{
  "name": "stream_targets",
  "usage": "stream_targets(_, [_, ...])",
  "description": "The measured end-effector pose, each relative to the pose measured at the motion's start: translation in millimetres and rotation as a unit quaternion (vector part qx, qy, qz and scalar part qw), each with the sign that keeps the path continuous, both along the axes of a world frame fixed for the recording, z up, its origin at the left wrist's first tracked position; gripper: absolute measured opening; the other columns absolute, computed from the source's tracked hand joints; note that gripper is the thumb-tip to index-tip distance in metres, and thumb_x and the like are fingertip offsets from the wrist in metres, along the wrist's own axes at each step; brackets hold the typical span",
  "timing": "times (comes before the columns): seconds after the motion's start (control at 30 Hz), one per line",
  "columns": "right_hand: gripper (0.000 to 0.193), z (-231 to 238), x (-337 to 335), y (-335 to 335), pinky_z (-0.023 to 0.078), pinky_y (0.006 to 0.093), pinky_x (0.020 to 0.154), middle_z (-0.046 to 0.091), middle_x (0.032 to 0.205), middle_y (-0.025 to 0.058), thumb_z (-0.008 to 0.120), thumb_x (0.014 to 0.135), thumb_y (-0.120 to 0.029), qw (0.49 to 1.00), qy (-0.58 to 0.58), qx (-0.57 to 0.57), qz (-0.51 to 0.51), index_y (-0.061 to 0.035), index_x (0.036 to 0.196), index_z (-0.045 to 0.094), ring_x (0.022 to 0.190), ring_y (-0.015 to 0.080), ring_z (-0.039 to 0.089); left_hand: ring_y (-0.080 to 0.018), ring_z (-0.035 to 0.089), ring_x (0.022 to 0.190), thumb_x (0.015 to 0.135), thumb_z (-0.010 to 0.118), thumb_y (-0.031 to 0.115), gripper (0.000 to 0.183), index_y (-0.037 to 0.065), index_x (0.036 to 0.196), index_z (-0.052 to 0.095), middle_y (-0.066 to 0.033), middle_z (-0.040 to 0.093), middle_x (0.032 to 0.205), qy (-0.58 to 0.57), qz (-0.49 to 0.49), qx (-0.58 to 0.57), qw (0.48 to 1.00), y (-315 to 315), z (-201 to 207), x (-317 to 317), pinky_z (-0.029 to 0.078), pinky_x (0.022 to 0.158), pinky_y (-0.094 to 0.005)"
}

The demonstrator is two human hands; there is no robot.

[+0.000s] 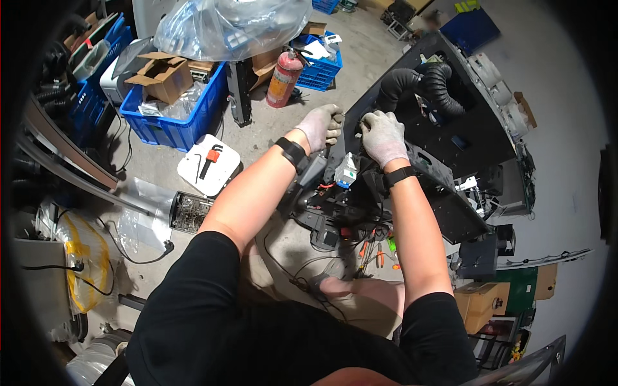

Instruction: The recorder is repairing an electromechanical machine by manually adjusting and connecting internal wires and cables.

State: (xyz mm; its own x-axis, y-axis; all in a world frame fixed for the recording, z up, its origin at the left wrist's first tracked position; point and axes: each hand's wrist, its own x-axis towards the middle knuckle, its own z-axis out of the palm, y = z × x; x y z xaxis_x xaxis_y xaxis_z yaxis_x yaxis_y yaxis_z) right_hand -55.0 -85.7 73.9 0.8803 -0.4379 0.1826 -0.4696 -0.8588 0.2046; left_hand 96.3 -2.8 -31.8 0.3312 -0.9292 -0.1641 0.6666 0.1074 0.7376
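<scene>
My left hand [320, 127], in a pale work glove, is closed with its fingers curled at the near left edge of a large black machine housing [364, 110]. What it grips, if anything, is too small to make out. My right hand [384, 136], gloved the same way, has its fingers bent down against the dark inner side of that housing. Its fingertips are hidden, and so is whatever they hold. Below the hands sits a white and blue boxed component [346, 171] among black parts and wires. Two ribbed black hoses [444, 90] curve out of the housing beyond my right hand.
A red fire extinguisher [284, 80] stands beyond my left hand. Left of it are a blue crate [168, 127] and a white lid [225, 168] bearing hex keys [209, 161]. A tray of screws [191, 211] lies nearer. Orange-handled pliers [380, 256] and loose cables lie by my legs.
</scene>
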Motion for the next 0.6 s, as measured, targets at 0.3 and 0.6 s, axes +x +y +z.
stream_targets(0.3, [0.021,3.1,-2.5,3.1,0.050,0.0495,0.092,0.070,0.109,0.0069,0.060,0.096,-0.028,1.000,0.001,-0.005,-0.003,-0.0142,0.102,0.075,0.112,0.0307,0.061,-0.0338,0.071,0.101,0.097,0.065,0.030,0.031,0.007,0.118,0.069,-0.0149,0.074,0.102,-0.660,0.166,0.022,0.732,32.4,19.3,1.3,0.055,0.088,-0.0417])
stream_targets(0.6, [0.021,0.2,-3.0,0.1,0.049,0.0486,0.092,0.069,0.108,0.0064,0.061,0.095,-0.028,1.000,-0.015,0.006,0.011,-0.0135,0.102,0.075,0.111,0.0307,0.061,-0.0375,0.070,0.097,0.098,0.061,0.032,0.031,0.007,0.111,0.076,-0.0193,0.075,0.100,-0.471,0.205,0.003,0.858,26.9,10.1,-0.5,0.055,0.087,-0.0435])
